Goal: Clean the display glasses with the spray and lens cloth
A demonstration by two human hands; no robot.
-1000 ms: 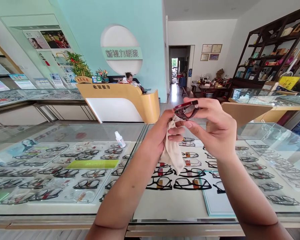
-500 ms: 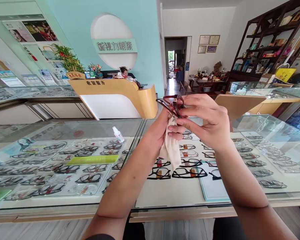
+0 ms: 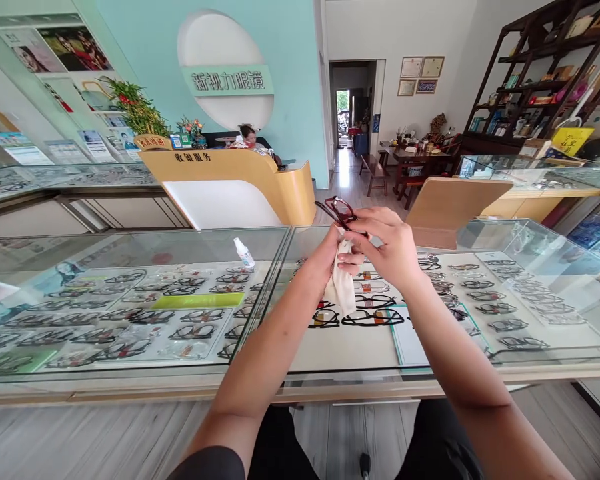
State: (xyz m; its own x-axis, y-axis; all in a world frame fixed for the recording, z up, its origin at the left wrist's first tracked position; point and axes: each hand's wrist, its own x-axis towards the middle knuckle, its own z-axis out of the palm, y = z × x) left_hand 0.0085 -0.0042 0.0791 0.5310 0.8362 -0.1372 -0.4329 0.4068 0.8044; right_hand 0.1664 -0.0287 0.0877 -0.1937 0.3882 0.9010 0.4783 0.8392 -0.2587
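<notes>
L hand (image 3: 329, 251) fingers clamped on cloth (image 3: 343, 285), R hand (image 3: 393, 247) fingers pinching dk red specs (image 3: 337, 213), abv glass disp case (image 3: 350, 348)

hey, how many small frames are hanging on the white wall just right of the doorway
4, in two rows of two: upper-left frame, upper-right frame, lower-left frame and lower-right frame. All four show in full.

Left grip (image 3: 329, 253) with pale cloth (image 3: 344, 285), right grip (image 3: 389, 245) on dark-red glasses (image 3: 341, 212), glass display case (image 3: 347, 352) below
</notes>
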